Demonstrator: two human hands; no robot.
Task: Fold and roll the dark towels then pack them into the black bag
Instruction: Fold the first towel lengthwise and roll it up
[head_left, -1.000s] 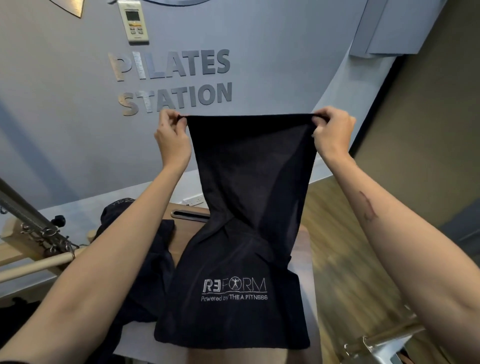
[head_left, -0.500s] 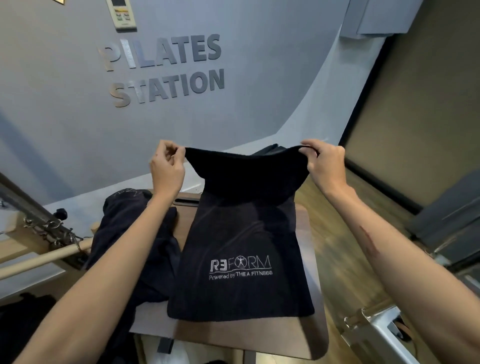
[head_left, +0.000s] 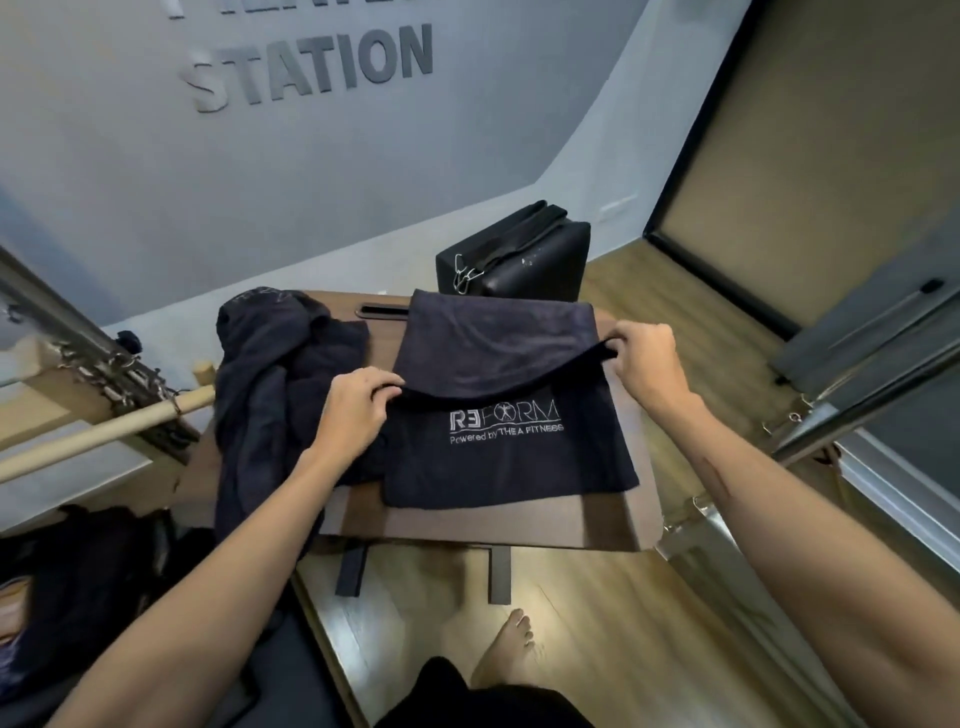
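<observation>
- Now we see a dark towel lying on the brown wooden worktop, its far half folded toward us so that the folded edge runs in a curve just above the white "REFORM" print.
- Our left hand pinches the left end of that folded edge between thumb and curled fingers, low over the cloth.
- Our right hand grips the right end of the same edge, fingers curled round it, and holds it slightly higher than the left end, so the flap sags between the two hands.
- To the left of the towel, touching its left side, a heap of crumpled dark towels sits on the worktop and hangs over its left edge.
- Beyond the worktop's far edge stands a black bag, boxy, with a strap lying across its top and a metal clip at its near left corner. We cannot tell whether it is open, and nothing of its inside shows.
- A narrow dark slot is cut into the worktop near its far edge, between the heap and the folded towel.
- At the left, a wooden bar hangs from metal chains on a frame.
- On the grey wall behind, raised letters spell "STATION".
- Below the worktop, a bare foot rests on the wooden floor.
</observation>
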